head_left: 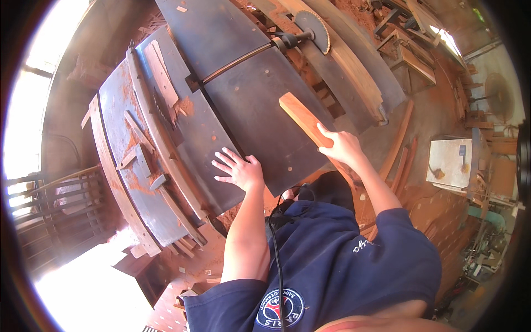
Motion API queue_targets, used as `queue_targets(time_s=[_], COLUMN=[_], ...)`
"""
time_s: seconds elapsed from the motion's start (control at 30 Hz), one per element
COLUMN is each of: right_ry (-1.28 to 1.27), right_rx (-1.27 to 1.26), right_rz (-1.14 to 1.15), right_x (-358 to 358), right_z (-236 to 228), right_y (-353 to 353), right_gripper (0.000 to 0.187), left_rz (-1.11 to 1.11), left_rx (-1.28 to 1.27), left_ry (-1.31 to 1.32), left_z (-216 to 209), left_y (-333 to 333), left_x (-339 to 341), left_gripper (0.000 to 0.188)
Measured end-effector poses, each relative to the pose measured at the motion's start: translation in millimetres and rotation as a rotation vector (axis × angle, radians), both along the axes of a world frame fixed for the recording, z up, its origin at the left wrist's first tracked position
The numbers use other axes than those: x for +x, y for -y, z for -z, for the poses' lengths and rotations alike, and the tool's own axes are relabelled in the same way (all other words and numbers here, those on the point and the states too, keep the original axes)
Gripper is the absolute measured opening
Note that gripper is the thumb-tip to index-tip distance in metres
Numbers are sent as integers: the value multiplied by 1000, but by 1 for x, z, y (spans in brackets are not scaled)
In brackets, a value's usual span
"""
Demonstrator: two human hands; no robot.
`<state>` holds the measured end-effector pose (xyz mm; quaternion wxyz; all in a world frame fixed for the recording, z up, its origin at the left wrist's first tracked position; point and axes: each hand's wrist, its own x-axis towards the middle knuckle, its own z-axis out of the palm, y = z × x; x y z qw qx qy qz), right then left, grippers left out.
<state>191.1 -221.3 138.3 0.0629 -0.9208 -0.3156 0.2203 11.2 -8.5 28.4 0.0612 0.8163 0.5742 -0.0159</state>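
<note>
My right hand (341, 145) grips a squared wooden strip (300, 114) near its lower part. The strip slants up and to the left over the right side of the dark metal machine table (265, 94). My left hand (239, 169), fingers spread, rests flat on the table's near edge beside a long dark gap, with nothing in it. Beyond both hands, a toothed circular saw blade (313, 32) stands on a shaft at the far right of the table. Whether the blade turns cannot be made out.
On the left, a sawdust-strewn bench carries a hammer (160, 181), wood offcuts and a long curved rail (157, 133). A thick wooden beam (348, 61) runs along the table's right side. Wood strips (399, 145) lie on the floor near a pale metal box (449, 160).
</note>
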Motion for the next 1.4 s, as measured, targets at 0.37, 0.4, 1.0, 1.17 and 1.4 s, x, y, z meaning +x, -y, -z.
queue_targets(time_s=[0.37,0.4,1.0,1.17,1.4], right_ry=[156,157,279,302,329], right_rx=[160,136,219,328,443], right_rz=[-47,-41,54,87,97], right_x=[19,21,46,52,44], right_z=[74,75,109,121,128], right_y=[-67,-70,-51,-63,-50], right_gripper=[81,82,75,70,68], left_rz=[2,3,8,7,3], left_rx=[11,22,61,80,87], left_ry=[-31,-25,-3,-5,-7], left_z=[4,4,8,9,13], left_y=[-4,-5,-1,0,-3], left_x=[-1,2,-2,-2,0], left_gripper=[79,79,76,77,77])
